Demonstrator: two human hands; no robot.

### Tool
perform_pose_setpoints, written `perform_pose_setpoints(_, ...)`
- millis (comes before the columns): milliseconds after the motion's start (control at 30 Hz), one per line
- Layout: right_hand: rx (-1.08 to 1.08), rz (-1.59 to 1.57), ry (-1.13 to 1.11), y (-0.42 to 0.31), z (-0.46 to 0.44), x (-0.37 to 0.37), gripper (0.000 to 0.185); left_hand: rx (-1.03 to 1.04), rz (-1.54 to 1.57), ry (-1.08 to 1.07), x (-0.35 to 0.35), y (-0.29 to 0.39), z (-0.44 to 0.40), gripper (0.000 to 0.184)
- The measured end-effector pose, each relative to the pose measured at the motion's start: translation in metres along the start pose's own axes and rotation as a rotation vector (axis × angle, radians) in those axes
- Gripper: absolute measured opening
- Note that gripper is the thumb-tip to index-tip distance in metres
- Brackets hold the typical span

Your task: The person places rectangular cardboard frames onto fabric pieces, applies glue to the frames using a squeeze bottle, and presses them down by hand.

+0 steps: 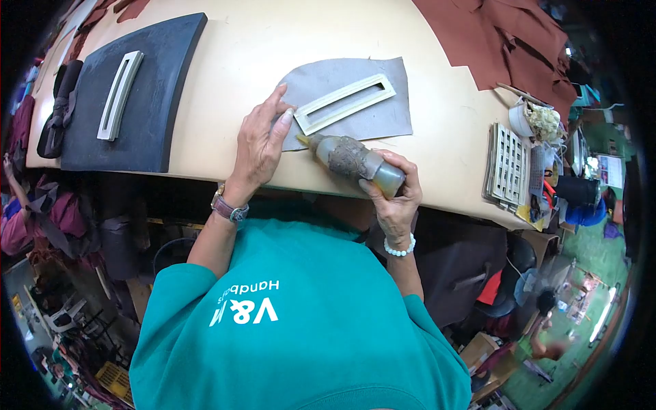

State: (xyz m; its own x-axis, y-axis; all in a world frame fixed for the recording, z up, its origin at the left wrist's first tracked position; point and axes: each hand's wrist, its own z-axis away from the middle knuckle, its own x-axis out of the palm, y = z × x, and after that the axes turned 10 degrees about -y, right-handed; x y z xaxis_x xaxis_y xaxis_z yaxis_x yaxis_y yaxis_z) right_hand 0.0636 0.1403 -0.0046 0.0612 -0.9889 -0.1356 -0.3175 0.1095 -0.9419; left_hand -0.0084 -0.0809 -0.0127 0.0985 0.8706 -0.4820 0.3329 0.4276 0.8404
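My right hand [400, 198] grips the base of a translucent glue bottle [345, 158], its middle wrapped in dark, crusty material. The bottle lies tilted, its yellowish nozzle pointing left toward the near corner of a pale slotted rectangular frame [345, 104]. That frame rests on a grey piece of leather or fabric [393, 119] with a rounded left end. My left hand [260, 140] is at the left edge of the grey piece, thumb and forefinger apart. Its thumb tip is at the frame's left end, where contact is hard to tell.
On the left a dark board [154, 89] bears another slotted frame [123, 96], beside a dark rolled bundle [63, 102]. Reddish-brown leather [499, 41] covers the far right of the table [239, 41]. At the right edge are stacked slotted pieces [507, 167] and a white container [521, 119].
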Motion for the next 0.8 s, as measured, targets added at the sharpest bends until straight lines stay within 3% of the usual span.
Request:
perform_pose_setpoints(33, 0.091, -0.033, 0.001, -0.003, 0.001, 0.0, 0.043, -0.007, 0.018, -0.001, 0.001, 0.0, 0.0, 0.046)
perform_pose_setpoints(133, 0.176, -0.764, 0.141, -0.007, -0.007, -0.01, 0.044, -0.021, 0.034, 0.005, 0.001, -0.002, 0.0, 0.045)
perform_pose_setpoints(167, 0.26, -0.953, 0.314, 0.002, -0.006, -0.023, 0.046, -0.019, 0.033, 0.006, 0.001, -0.003, -0.001, 0.045)
perform_pose_setpoints(200, 0.183, -1.074, 0.402, -0.004, -0.018, -0.028, 0.051, -0.012, 0.006, 0.01, 0.001, -0.003, 0.0, 0.046)
perform_pose_setpoints(267, 0.167, -0.991, 0.458, -0.012, -0.039, -0.049, 0.042, 0.031, -0.042, 0.028, 0.003, -0.002, -0.001, 0.049)
perform_pose_setpoints(367, 0.125, -0.179, 0.405, -0.001, -0.062, -0.073, 0.025, 0.03, -0.082, 0.003, 0.004, -0.002, 0.0, 0.062)
perform_pose_setpoints(467, 0.122, 0.115, 0.451, 0.016, -0.089, -0.075, 0.03, 0.022, -0.078, -0.019, 0.004, -0.001, -0.001, 0.064)
perform_pose_setpoints(533, 0.289, 0.402, 0.343, 0.029, -0.098, -0.081, 0.033, 0.017, -0.082, -0.027, 0.002, -0.001, 0.0, 0.065)
perform_pose_setpoints(567, 0.273, 0.754, 0.355, 0.032, -0.1, -0.08, 0.034, 0.016, -0.08, -0.029, 0.001, 0.0, 0.0, 0.065)
perform_pose_setpoints(667, -0.083, 1.238, 0.384, -0.011, -0.113, -0.05, 0.03, 0.004, -0.045, -0.038, 0.001, 0.0, 0.0, 0.066)
perform_pose_setpoints(700, -0.064, 1.119, 0.305, -0.013, -0.118, -0.039, 0.021, 0.006, -0.052, -0.043, 0.001, 0.0, 0.0, 0.065)
perform_pose_setpoints(800, 0.032, 1.11, 0.062, -0.001, -0.124, -0.014, 0.018, 0.03, -0.095, -0.055, 0.001, 0.0, 0.0, 0.065)
